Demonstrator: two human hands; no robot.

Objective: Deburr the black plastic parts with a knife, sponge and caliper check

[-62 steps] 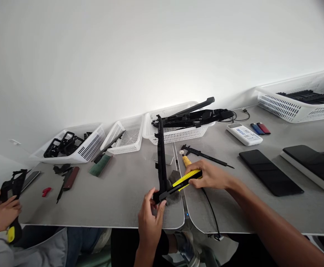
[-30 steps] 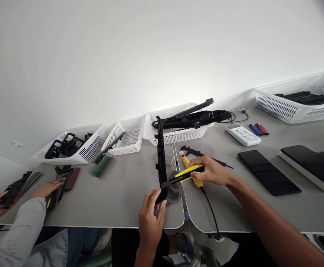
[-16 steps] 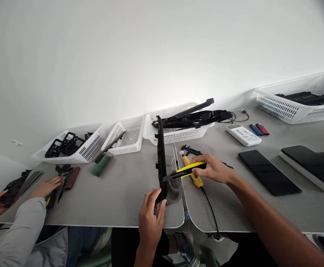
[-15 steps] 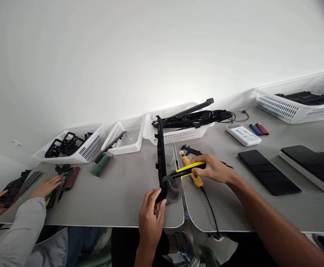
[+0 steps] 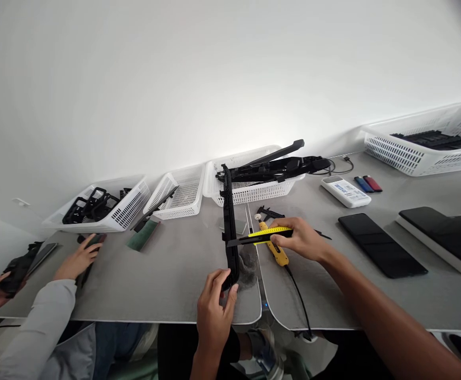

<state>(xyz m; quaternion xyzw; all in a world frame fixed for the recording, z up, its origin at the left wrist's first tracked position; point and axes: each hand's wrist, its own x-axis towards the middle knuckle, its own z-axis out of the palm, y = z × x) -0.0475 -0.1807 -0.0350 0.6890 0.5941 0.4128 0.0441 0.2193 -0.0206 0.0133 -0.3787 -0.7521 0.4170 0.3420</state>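
Black strip [image 5: 228, 221]: it is standing on the bench [image 5: 162, 274], running away from you toward the white basket [image 5: 254, 191].
Left hand [image 5: 213, 306]: you are pinching the strip's near end, grip clenched on it.
Right hand [image 5: 300, 238]: you are grasping the yellow knife [image 5: 267, 234], its tip touching the strip's side.
Beside you: another person's hand [image 5: 78, 258] is resting on the bench at the left.
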